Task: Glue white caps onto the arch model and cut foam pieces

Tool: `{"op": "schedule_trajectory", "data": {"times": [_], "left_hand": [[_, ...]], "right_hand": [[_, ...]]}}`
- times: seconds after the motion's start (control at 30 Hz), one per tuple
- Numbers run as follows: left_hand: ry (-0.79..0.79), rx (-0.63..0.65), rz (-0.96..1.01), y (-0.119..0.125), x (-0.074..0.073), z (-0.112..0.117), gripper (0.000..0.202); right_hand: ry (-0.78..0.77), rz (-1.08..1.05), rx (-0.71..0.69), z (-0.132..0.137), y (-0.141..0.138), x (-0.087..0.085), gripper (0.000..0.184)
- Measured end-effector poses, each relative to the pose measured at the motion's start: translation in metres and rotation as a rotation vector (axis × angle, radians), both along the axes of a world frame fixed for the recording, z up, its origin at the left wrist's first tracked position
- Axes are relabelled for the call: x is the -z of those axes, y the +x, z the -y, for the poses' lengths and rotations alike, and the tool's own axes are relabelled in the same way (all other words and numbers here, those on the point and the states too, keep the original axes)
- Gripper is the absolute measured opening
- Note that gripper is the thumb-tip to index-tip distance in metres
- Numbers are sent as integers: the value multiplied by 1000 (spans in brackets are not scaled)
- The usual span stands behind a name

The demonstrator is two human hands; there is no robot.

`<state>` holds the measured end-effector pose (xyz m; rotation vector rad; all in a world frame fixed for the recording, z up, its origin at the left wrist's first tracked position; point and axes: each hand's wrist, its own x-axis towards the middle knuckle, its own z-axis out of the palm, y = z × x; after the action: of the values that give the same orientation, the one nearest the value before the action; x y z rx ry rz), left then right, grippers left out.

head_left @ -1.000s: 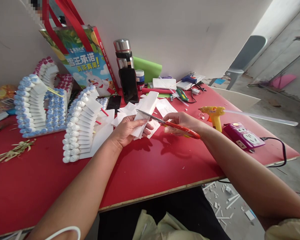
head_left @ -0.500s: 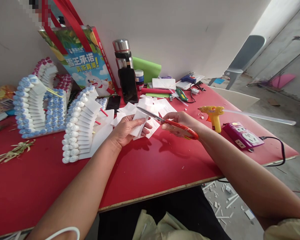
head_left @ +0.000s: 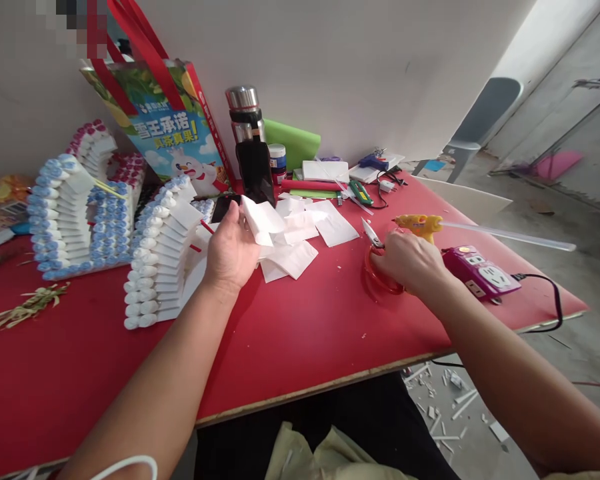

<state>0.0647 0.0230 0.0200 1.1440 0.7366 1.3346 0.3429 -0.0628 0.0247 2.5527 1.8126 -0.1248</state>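
My left hand (head_left: 231, 247) is turned palm up and holds a thin white sheet of paper (head_left: 259, 223), whose free edge curls over the fingertips. Below and to the right of it, loose white paper pieces (head_left: 337, 223) overlap on the table. My right hand (head_left: 413, 260) is low over the table at the right, its fingers closed at the red-handled scissors (head_left: 373, 233). The blades point up and left, away from the paper. Right behind that hand lies a yellow glue gun (head_left: 420, 223) with a long clear glue stick in it.
The red table (head_left: 300, 347) holds white-and-blue paper models (head_left: 63, 213) and a white one (head_left: 145, 267) at left. Behind stand a printed bag (head_left: 175, 133), a steel flask (head_left: 243, 100) and a phone (head_left: 255, 170). A purple power socket (head_left: 480, 273) sits at right, its cord over the edge.
The scissors have moved right and down, from the paper to the table near the glue gun. My left hand has shifted left and turned palm up, the paper now unfolded and curling.
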Motion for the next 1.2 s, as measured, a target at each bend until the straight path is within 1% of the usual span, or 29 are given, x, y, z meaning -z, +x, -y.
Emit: {"op": "schedule_trajectory", "data": {"times": [0.07,0.13,0.2,0.27,0.33,0.4,0.43,0.5,0.6,0.7,0.8,0.97,1.1,1.2], "left_hand": [[50,-57,-70,0,6,-2,56],[129,-103,-156,0,11,-5,66],[215,-109,-219,0,15,-6,73],[269,-96,-248,-1,17,-6,75],[291,-81,-267,0,18,-4,74],[315,-71,-281,1,18,-3,74],[328,-63,-288,1,19,-2,74],[343,-45,-297,3,19,0,72],[354,16,-334,5,18,4,70],[404,66,-399,9,17,9,74],[454,45,-454,13,17,14,75],[474,34,-488,15,19,18,69],[455,35,-479,15,19,20,65],[429,38,-503,16,18,22,63]], "right_hand": [[-21,8,-24,-2,6,7,31],[-25,28,-84,-3,9,8,29],[-22,71,-159,-4,8,0,28],[-20,120,-216,-8,1,-13,27],[-12,134,-246,-17,-11,-27,25],[18,113,-315,-32,-24,-32,24],[35,115,-370,-40,-29,-31,26],[17,143,-475,-56,-36,-21,32],[-2,149,-507,-69,-34,-2,29],[38,143,-516,-69,-26,10,24],[105,123,-531,-68,-18,11,24],[144,39,-487,-71,-9,10,27],[170,-97,-490,-73,-2,13,35],[177,-137,-449,-75,0,16,36]]}}
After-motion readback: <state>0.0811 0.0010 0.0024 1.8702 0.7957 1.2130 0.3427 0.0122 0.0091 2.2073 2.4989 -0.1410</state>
